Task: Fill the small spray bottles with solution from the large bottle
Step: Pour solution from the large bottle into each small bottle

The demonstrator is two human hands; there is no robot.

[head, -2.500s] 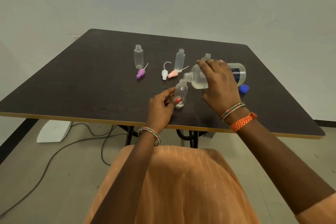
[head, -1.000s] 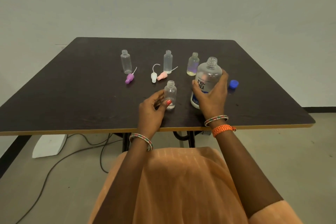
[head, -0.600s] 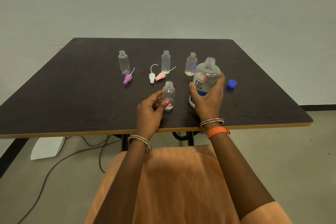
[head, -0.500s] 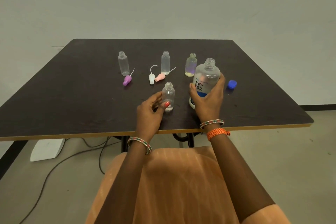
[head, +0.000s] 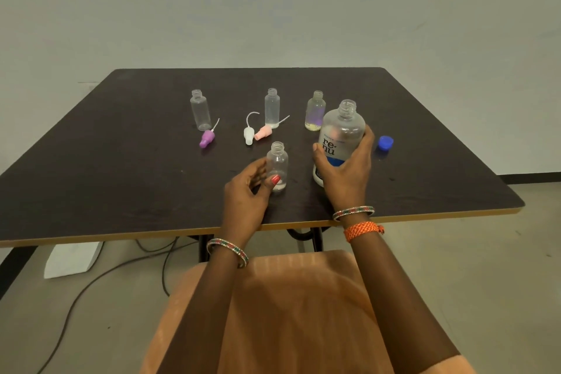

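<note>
On dark table (head: 121, 161), four small bottles, grey wall (head: 273, 3), cabled floor (head: 91, 297).

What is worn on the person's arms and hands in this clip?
Left wrist: one beaded multicolour bangle. Right wrist: a similar bangle plus an orange braided band. Left thumbnail painted red. Forearms bare; orange sleeve edge near the right elbow.

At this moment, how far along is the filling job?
Early. The near small bottle, held by the left hand, shows only a little liquid at its base. The right hand grips the upright large bottle. Three rear bottles look mostly empty, and the spray tops lie loose.
</note>
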